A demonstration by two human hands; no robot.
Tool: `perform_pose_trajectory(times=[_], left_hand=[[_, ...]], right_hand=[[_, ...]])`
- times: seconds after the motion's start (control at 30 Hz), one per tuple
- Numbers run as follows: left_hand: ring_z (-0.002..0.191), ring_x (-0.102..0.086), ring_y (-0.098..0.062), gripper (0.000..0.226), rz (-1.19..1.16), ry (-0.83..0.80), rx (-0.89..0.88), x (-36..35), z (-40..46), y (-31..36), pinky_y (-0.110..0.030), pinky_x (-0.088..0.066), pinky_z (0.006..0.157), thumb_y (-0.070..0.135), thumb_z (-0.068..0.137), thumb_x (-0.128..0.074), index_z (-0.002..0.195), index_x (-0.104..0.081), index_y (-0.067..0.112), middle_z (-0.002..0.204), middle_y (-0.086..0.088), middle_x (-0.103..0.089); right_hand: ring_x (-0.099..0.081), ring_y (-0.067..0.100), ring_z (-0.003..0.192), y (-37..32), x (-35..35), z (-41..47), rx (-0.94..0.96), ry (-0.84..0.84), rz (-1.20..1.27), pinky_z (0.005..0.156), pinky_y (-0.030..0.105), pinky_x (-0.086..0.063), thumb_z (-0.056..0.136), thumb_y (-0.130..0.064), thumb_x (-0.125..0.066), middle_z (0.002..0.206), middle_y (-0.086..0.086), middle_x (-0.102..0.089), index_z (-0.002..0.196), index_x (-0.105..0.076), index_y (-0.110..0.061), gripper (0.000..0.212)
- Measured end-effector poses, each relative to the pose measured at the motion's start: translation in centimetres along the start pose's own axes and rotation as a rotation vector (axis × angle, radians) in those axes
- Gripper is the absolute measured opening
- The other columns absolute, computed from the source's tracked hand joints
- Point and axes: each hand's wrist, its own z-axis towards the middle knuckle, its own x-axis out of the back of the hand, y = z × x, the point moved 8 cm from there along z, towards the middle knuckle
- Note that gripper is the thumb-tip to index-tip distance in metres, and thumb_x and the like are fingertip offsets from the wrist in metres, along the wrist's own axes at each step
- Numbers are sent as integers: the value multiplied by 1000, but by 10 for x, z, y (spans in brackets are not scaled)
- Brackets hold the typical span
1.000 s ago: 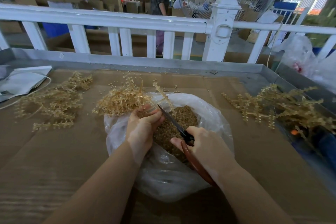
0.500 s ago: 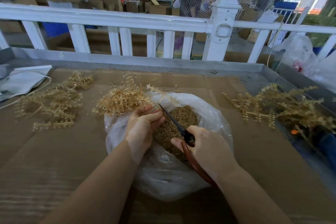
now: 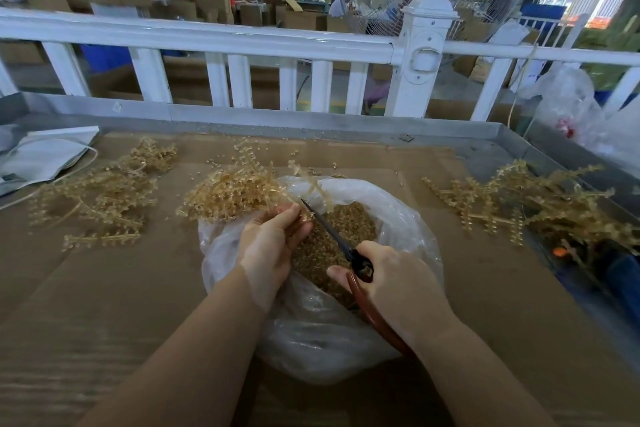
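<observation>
Left hand [image 3: 273, 246] pinches a tan plastic sprig [image 3: 309, 180] over the open plastic bag [image 3: 408, 218]; the sprig rises beyond the fingertips. Right hand [image 3: 391, 281], fingers curled round the handles, holds the scissors [image 3: 329, 232], tip just beside the sprig. Bare cardboard [image 3: 104, 305] lies near left; sprig piles [image 3: 540, 204] flank far left and right.

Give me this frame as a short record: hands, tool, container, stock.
left hand: grips a sprig over the bag
right hand: grips scissors, tip by the left fingers
bag: clear plastic, open, holds cut bits
stock: left pile, centre pile, right pile, all on cardboard
behind: white railing
</observation>
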Motion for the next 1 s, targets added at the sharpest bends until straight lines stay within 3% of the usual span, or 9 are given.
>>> perform_pose_trajectory(times=[0.1,0.3,0.53,0.77,1.0], left_hand=[[49,-65,-11,13,-20,14,-18,-1,-2,1,-17,-52,45,-9,84,-61,80,-53,1,62,-6,-64],[49,-63,-10,10,4,26,-31,0,-3,3,-17,-51,45,-8,84,-61,81,-55,0,74,-9,-60],[48,-63,-8,15,40,-64,-56,-5,-5,6,-20,-54,49,-8,85,-59,78,-53,4,52,0,-63],[47,-59,-12,13,163,-136,-105,-11,-11,4,-19,-51,47,-9,84,-59,78,-55,2,60,-7,-58],[48,-61,-12,9,188,-160,-57,-11,-13,3,-20,-53,49,-7,84,-59,80,-58,2,61,-8,-60]], right_hand=[[-50,4,66,0,2,-2,4,35,-17,57,19,-34,86,-67,-45,68,-12,-51,84,-48,-32,36],[-48,5,65,-1,1,-3,14,46,-56,55,17,-30,86,-68,-45,68,-11,-50,83,-46,-32,36],[-43,3,59,-1,3,0,-7,-37,38,52,16,-28,86,-64,-49,62,-10,-44,66,-35,-32,41],[-53,8,68,1,-2,7,-43,-115,154,64,23,-38,87,-62,-50,69,-7,-53,76,-46,-27,37],[-49,6,61,-1,-3,9,-64,-88,203,57,19,-32,87,-61,-51,64,-7,-49,72,-44,-27,38]])
